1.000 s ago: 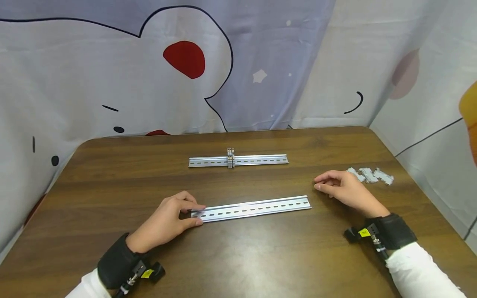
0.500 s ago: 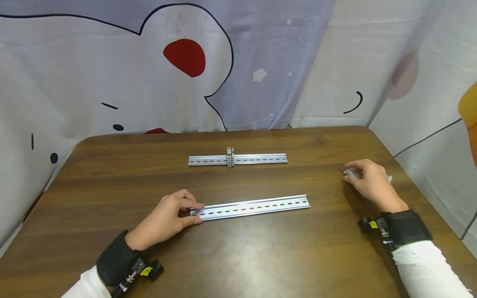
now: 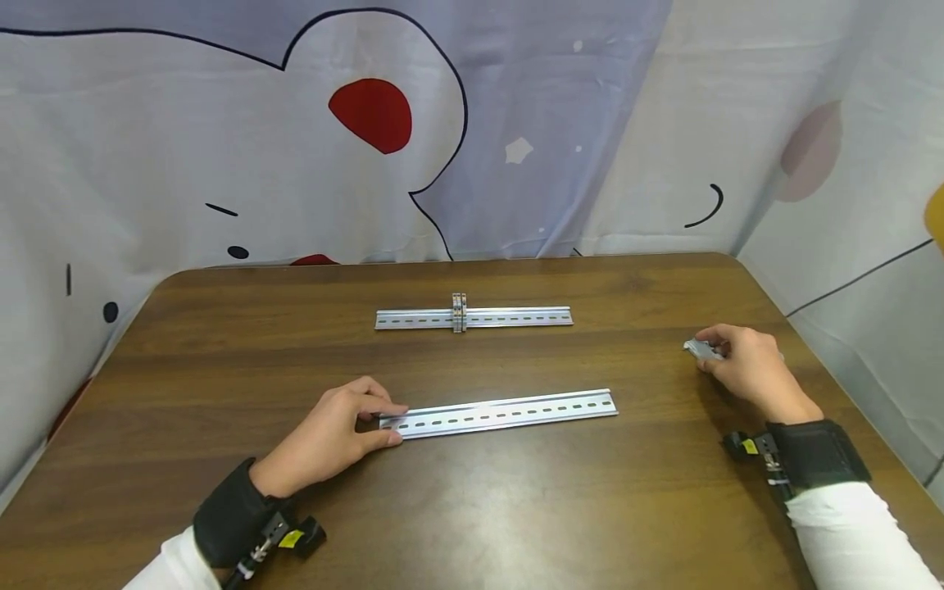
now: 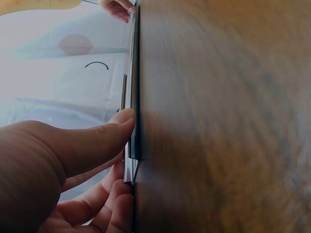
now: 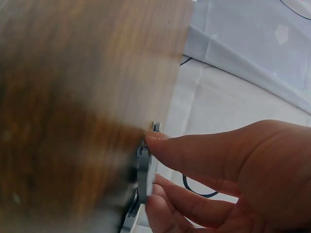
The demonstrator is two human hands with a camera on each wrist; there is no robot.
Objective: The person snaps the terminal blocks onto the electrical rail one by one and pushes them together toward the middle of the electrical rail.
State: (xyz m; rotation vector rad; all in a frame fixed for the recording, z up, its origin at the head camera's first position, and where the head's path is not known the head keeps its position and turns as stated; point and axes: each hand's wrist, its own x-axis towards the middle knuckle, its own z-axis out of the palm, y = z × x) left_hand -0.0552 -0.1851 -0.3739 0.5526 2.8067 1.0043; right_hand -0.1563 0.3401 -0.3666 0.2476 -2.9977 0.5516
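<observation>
My left hand (image 3: 339, 430) pinches the left end of a slotted metal DIN rail (image 3: 501, 415) that lies on the table, thumb on the front edge and a finger on the back. In the left wrist view the thumb (image 4: 104, 138) presses against the rail's side (image 4: 137, 97). At the right of the table, my right hand (image 3: 748, 369) pinches a small grey terminal block (image 3: 702, 350) between thumb and fingers. The right wrist view shows this block (image 5: 144, 174) standing edge-on between them. Other grey pieces near it are mostly hidden under the hand.
Farther back on the brown wooden table (image 3: 509, 508) lies a second DIN rail (image 3: 516, 317), carrying narrow terminal blocks (image 3: 459, 313) near its middle. A printed curtain (image 3: 516, 147) hangs along the table's back and right edges.
My right hand has moved right, over the grey pieces, and has taken hold of one. My left hand and both rails stay in place.
</observation>
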